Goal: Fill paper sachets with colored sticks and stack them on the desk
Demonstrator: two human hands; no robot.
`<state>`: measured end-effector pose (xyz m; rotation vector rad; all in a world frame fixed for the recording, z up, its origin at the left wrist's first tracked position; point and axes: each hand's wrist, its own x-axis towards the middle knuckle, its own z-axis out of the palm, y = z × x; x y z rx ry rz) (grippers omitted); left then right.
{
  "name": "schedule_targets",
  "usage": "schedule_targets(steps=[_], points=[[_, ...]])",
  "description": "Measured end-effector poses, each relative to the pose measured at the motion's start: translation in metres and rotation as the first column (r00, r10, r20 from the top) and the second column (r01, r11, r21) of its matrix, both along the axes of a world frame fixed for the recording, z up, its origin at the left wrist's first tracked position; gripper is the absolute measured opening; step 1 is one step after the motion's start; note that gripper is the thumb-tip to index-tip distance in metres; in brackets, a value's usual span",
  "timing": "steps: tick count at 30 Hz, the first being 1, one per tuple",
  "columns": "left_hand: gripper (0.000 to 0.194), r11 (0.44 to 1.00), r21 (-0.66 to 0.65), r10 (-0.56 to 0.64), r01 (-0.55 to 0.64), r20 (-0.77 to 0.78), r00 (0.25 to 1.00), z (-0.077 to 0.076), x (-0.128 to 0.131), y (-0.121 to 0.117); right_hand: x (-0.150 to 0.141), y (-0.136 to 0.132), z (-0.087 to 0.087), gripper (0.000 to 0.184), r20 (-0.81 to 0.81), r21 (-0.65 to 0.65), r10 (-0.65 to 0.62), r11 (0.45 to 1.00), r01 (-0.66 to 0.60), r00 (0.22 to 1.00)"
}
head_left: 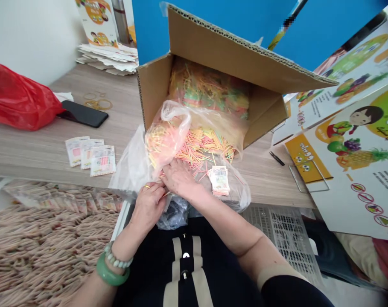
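Note:
Thin pink, orange and yellow sticks point(195, 147) spill from a clear plastic bag point(176, 115) at the mouth of an open cardboard box point(209, 40). At the table's front edge, my left hand point(149, 204) is closed, with a pale stick end showing by its thumb. My right hand point(177, 177) lies against it at the near side of the pile, fingers bent down and together; their tips and whatever they hold are hidden. Right of my hands, a stack of small printed packets point(219, 179) rests on the plastic. Three more small packets point(102, 160) lie at the left.
A black phone point(83, 114), rubber bands point(99, 103) and a red bag point(21, 98) are on the left of the table point(46, 149). Many packets point(53, 247) fill the space below left. Printed cartons point(357, 162) stand at the right, near a small dark tool point(277, 158).

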<state>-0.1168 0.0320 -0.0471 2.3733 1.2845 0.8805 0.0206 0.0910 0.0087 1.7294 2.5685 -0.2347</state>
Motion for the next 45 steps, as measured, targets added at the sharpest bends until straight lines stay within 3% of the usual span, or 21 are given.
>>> schedule_targets(steps=[5, 9, 13, 16, 20, 24, 26, 28, 31, 34, 39, 44, 45], points=[[0.022, 0.996, -0.093, 0.006, 0.001, 0.078, 0.997, 0.003, -0.006, 0.006, -0.013, 0.005, -0.005, 0.024, 0.129, 0.044, 0.120, 0.991, -0.126, 0.984], [0.022, 0.982, -0.189, 0.022, 0.001, 0.118, 0.993, 0.002, -0.010, 0.007, -0.011, 0.003, -0.013, 0.024, 0.132, 0.102, 0.072, 0.991, -0.086, 0.989], [0.018, 0.984, -0.179, 0.043, -0.018, 0.137, 0.990, -0.003, -0.012, 0.007, 0.019, 0.004, -0.019, 0.022, -0.071, 0.096, -0.118, 0.988, 0.124, 0.991], [0.015, 0.989, -0.150, 0.030, -0.010, 0.130, 0.991, -0.005, -0.013, 0.007, 0.053, 0.008, -0.022, 0.020, -0.343, 0.029, -0.271, 0.954, 0.298, 0.899], [0.013, 0.994, -0.110, -0.002, 0.013, 0.099, 0.995, -0.004, -0.014, 0.008, 0.095, 0.009, -0.022, 0.024, -0.650, -0.003, -0.264, 0.939, 0.345, 0.713], [0.015, 0.999, -0.035, 0.024, -0.022, 0.058, 0.998, 0.002, -0.009, 0.003, 0.118, 0.008, -0.013, 0.024, -0.737, -0.009, -0.251, 0.932, 0.362, 0.627], [0.015, 0.998, 0.036, 0.056, -0.057, 0.041, 0.998, 0.009, -0.002, -0.004, 0.123, 0.003, -0.007, 0.021, -0.680, 0.023, -0.222, 0.946, 0.324, 0.699], [0.016, 0.994, 0.100, 0.039, -0.042, 0.026, 0.999, 0.015, 0.007, -0.013, 0.125, -0.008, -0.004, 0.024, -0.517, 0.054, -0.171, 0.971, 0.231, 0.839], [0.018, 0.985, 0.128, -0.111, 0.112, -0.012, 0.994, 0.021, 0.025, -0.024, 0.120, -0.034, -0.004, 0.033, -0.217, 0.018, -0.088, 0.995, 0.094, 0.972], [0.018, 0.971, 0.056, -0.227, 0.232, -0.082, 0.970, 0.018, 0.043, -0.025, 0.106, -0.052, -0.009, 0.030, -0.056, -0.048, -0.005, 0.999, 0.002, 0.998], [0.019, 0.974, -0.065, -0.224, 0.219, -0.075, 0.972, -0.001, 0.051, -0.003, 0.089, -0.039, -0.008, 0.026, 0.067, 0.017, -0.008, 1.000, 0.007, 0.998], [0.017, 0.931, -0.075, -0.348, 0.357, 0.111, 0.931, -0.017, 0.026, 0.011, 0.083, -0.023, -0.006, 0.020, -0.115, 0.009, -0.007, 1.000, 0.008, 0.993], [0.014, 0.925, -0.085, -0.353, 0.370, 0.162, 0.921, -0.020, 0.024, 0.019, 0.083, -0.018, -0.008, 0.022, -0.198, -0.013, -0.098, 0.995, 0.097, 0.975]])
